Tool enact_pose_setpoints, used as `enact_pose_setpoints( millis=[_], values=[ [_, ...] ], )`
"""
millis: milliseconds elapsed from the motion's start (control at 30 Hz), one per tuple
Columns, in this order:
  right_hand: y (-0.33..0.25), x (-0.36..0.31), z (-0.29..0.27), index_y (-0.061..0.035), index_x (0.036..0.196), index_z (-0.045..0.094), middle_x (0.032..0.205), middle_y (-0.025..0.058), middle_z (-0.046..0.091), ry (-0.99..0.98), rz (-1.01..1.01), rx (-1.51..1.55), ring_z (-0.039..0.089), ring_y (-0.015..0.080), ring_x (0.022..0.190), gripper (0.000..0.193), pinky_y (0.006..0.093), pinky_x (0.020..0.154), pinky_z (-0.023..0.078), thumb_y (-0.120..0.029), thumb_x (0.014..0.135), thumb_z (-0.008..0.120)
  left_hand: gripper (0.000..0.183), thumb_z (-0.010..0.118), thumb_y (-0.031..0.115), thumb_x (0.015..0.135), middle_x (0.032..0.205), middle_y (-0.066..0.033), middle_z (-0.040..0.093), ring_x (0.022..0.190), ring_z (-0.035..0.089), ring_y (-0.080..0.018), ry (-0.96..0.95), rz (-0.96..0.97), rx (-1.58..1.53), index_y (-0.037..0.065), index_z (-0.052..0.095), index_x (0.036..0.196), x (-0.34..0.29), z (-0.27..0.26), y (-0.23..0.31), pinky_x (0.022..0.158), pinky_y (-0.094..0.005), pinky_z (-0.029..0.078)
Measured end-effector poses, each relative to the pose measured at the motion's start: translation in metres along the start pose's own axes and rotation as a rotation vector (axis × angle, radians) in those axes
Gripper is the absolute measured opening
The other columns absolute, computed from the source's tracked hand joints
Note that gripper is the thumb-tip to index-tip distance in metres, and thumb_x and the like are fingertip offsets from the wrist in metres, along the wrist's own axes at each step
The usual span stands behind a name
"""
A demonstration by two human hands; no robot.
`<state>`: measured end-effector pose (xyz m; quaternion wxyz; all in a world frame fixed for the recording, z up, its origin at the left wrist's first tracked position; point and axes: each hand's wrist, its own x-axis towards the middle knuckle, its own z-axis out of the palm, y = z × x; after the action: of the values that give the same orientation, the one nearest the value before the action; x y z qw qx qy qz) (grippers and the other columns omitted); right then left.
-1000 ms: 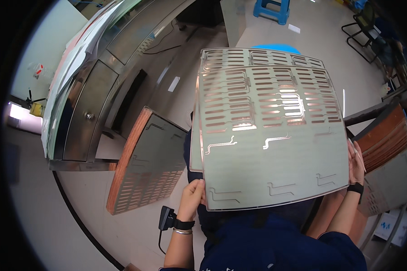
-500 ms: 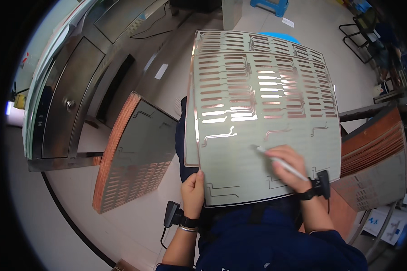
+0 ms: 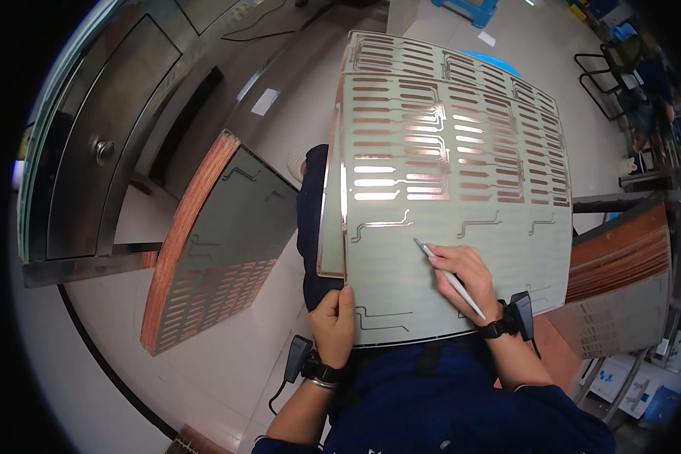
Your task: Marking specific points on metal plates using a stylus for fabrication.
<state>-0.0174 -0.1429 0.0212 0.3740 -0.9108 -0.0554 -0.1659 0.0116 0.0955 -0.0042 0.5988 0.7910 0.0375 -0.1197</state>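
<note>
Across my lap lies a large pale-green circuit board panel [image 3: 431,280] with copper traces, resting over another panel [image 3: 331,227] that shows along its left and far edges. My left hand [image 3: 333,321] is closed on the top panel's left edge near its lower corner, thumb uppermost. In my right hand [image 3: 465,280] is a slim white craft knife [image 3: 454,281], held like a pen. Its pointed metal tip is over the bare green area just below the copper traces; whether it touches the surface I cannot tell.
A thick stack of panels [image 3: 231,227] with coppery edges stands tilted at the left. More panels [image 3: 620,265] lean in a rack at the right. A metal cabinet [image 3: 113,144] is at far left, a blue stool [image 3: 473,11] on the floor beyond, a black-framed chair [image 3: 605,83] far right.
The craft knife and my right hand have shifted left. The top panel has swung slightly to the right at its far end, and my left hand still grips its edge.
</note>
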Motion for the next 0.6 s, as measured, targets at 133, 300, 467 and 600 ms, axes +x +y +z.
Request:
enact_pose_setpoints(
  millis=[133, 300, 467, 600],
  values=[
    [-0.0004, 0.0028, 0.0038, -0.0052, 0.097, 0.068, 0.107, 0.0094, 0.072, 0.042, -0.002, -0.017, 0.067, 0.0249, 0.092, 0.031, 0.0336, 0.083, 0.049, 0.009, 0.071, 0.073, 0.039, 0.058, 0.020, 0.100, 0.056, -0.0003, 0.035, 0.057, 0.032, -0.0051, 0.008, 0.008, 0.002, -0.001, 0.047, 0.069, 0.0002, -0.0002, -0.0031, 0.047, -0.0290, 0.029],
    [0.0019, -0.0003, 0.0011, -0.0053, 0.095, 0.067, 0.105, 0.0093, 0.072, 0.006, -0.025, 0.008, 0.067, 0.0247, 0.090, 0.028, 0.0341, 0.081, 0.049, 0.009, 0.072, 0.073, 0.038, 0.058, 0.019, 0.100, 0.055, -0.0014, 0.035, 0.055, 0.032, -0.0059, 0.013, 0.028, 0.008, -0.002, 0.047, 0.069, -0.0001, 0.0007, -0.0026, 0.047, -0.0295, 0.029],
    [0.0012, 0.0011, 0.0054, -0.0050, 0.094, 0.067, 0.103, 0.0094, 0.072, 0.064, -0.009, -0.021, 0.067, 0.0242, 0.089, 0.026, 0.0340, 0.081, 0.049, 0.008, 0.072, 0.073, 0.039, 0.056, 0.018, 0.101, 0.058, 0.0009, 0.034, 0.058, 0.031, -0.0056, 0.000, 0.007, 0.014, 0.000, 0.043, 0.069, 0.0014, 0.0012, -0.0012, 0.049, -0.0287, 0.028],
    [0.0036, 0.0012, 0.0097, -0.0048, 0.095, 0.067, 0.102, 0.0090, 0.072, 0.077, -0.015, -0.029, 0.067, 0.0242, 0.089, 0.026, 0.0336, 0.082, 0.049, 0.008, 0.073, 0.073, 0.038, 0.058, 0.019, 0.100, 0.054, -0.0029, 0.035, 0.054, 0.031, -0.0065, 0.012, 0.047, 0.020, -0.001, 0.048, 0.069, 0.0037, 0.0017, -0.0033, 0.046, -0.0303, 0.029]
  ],
)
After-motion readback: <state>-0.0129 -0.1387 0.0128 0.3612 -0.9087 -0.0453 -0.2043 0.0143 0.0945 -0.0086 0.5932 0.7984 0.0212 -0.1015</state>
